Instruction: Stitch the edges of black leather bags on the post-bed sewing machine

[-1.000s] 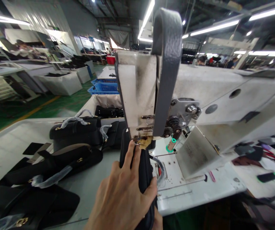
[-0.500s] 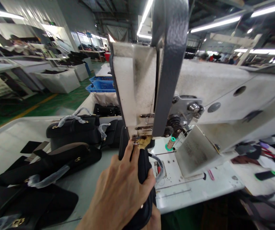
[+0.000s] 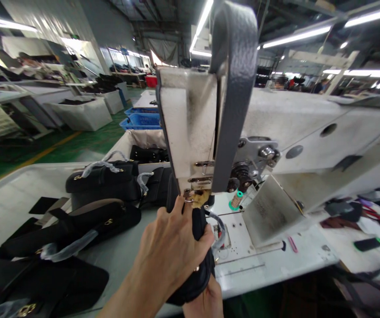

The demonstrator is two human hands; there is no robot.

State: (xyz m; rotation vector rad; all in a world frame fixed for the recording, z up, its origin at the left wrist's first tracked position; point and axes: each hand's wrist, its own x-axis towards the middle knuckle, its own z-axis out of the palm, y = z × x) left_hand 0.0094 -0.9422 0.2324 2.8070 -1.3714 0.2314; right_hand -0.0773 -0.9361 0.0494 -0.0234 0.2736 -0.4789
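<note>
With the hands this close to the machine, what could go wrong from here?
The left hand's fingertips sit right at the metal parts beneath the white sewing machine head, so a finger could get pinched or pricked. The curved, plastic-wrapped handle lies over the machine bed beside the black bag and might snag if the bag turns.

- Upper left: a white bin [image 3: 85, 115] holding dark material, on a green floor [image 3: 17, 150] with a yellow line [image 3: 52, 149].
- Upper center: blue crates [image 3: 143, 120]; beyond them, a red container [image 3: 151, 81].
- Upper right: a long, lit ceiling light [image 3: 297, 37].
- Lower right: a black spool [image 3: 366, 244] with a green end.
</note>
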